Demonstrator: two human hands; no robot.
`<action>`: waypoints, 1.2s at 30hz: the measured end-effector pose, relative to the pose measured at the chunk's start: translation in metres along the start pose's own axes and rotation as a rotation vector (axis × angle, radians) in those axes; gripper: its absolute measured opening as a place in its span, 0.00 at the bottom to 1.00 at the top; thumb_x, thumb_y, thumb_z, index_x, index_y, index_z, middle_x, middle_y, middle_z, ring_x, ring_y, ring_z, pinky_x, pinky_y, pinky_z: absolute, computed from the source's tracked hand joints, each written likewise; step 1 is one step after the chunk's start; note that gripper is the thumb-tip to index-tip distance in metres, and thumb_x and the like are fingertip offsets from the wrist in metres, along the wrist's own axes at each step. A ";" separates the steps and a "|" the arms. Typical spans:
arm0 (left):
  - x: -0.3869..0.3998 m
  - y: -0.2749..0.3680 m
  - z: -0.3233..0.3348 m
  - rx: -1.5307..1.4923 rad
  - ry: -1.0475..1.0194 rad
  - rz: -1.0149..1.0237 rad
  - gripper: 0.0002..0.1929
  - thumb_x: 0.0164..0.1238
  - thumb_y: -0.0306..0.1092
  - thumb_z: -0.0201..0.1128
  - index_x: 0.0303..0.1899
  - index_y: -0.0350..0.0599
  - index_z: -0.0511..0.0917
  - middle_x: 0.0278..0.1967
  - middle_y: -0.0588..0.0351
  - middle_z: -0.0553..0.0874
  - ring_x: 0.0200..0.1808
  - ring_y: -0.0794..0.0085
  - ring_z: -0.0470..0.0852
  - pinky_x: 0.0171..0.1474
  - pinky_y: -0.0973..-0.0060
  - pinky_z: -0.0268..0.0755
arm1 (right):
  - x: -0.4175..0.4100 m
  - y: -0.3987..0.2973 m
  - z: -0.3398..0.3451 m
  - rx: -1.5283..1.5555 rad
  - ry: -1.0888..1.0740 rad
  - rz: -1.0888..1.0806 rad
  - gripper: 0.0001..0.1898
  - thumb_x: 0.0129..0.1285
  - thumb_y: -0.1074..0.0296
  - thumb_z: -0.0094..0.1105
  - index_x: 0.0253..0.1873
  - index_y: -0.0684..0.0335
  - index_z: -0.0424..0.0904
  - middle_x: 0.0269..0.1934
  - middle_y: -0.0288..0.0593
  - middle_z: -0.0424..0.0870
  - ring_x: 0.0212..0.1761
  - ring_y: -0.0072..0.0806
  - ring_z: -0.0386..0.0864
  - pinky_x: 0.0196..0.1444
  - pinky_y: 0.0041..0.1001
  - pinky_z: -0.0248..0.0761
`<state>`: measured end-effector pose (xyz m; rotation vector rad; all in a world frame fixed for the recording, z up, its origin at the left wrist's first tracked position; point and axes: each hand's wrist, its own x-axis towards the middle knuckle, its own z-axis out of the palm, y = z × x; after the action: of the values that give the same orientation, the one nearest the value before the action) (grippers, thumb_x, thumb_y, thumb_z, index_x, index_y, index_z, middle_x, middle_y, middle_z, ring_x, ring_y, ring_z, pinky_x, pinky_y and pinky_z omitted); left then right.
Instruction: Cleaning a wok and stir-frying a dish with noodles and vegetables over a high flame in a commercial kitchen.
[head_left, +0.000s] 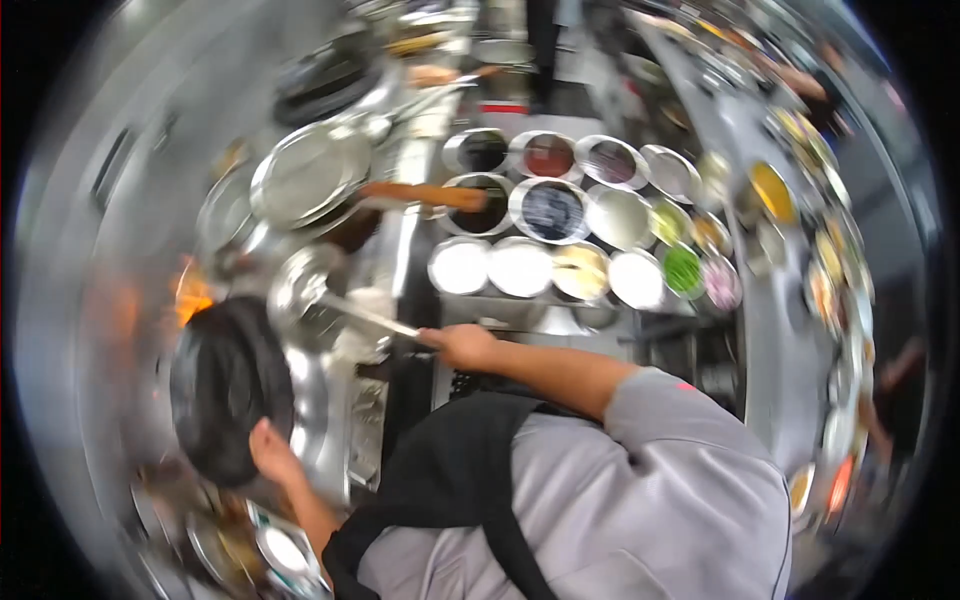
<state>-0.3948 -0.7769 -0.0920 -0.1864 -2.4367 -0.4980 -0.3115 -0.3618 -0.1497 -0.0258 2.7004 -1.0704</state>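
A dark wok is tilted over the stove at the left, and my left hand grips its near rim. Orange flame shows just beyond the wok. My right hand is closed around the end of a long metal ladle handle. The ladle's bowl end lies over a round metal pot beside the wok. Motion blur hides what the bowl holds and whether it touches the pot.
Rows of round containers with sauces, white contents and chopped greens stand ahead. A wooden handle juts over them from the pans. Another wok sits farther off. At the right, a co-worker's arm reaches over a counter.
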 end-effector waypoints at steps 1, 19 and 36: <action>0.005 -0.003 -0.005 0.084 -0.112 0.025 0.10 0.70 0.31 0.58 0.42 0.33 0.82 0.37 0.42 0.82 0.41 0.52 0.79 0.47 0.63 0.71 | -0.001 0.003 -0.004 0.054 -0.052 0.015 0.29 0.61 0.58 0.59 0.69 0.46 0.66 0.45 0.53 0.82 0.45 0.51 0.80 0.48 0.45 0.73; -0.124 0.469 0.075 -1.103 -1.187 0.813 0.16 0.63 0.27 0.66 0.51 0.36 0.77 0.39 0.52 0.81 0.38 0.70 0.81 0.43 0.75 0.74 | -0.517 0.115 0.042 0.076 0.936 0.799 0.14 0.62 0.63 0.59 0.51 0.59 0.81 0.47 0.49 0.83 0.50 0.46 0.80 0.53 0.40 0.74; -0.293 0.790 0.163 -0.504 -0.916 1.368 0.24 0.57 0.44 0.65 0.54 0.44 0.77 0.46 0.38 0.80 0.45 0.42 0.78 0.50 0.53 0.73 | -0.709 0.143 0.060 -0.180 1.676 1.659 0.17 0.50 0.62 0.73 0.24 0.63 0.72 0.29 0.50 0.73 0.38 0.48 0.71 0.42 0.42 0.63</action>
<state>-0.0572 0.0099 -0.1493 -2.4683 -2.1265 -0.3577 0.4012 -0.2247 -0.1388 3.3256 1.8411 -0.0098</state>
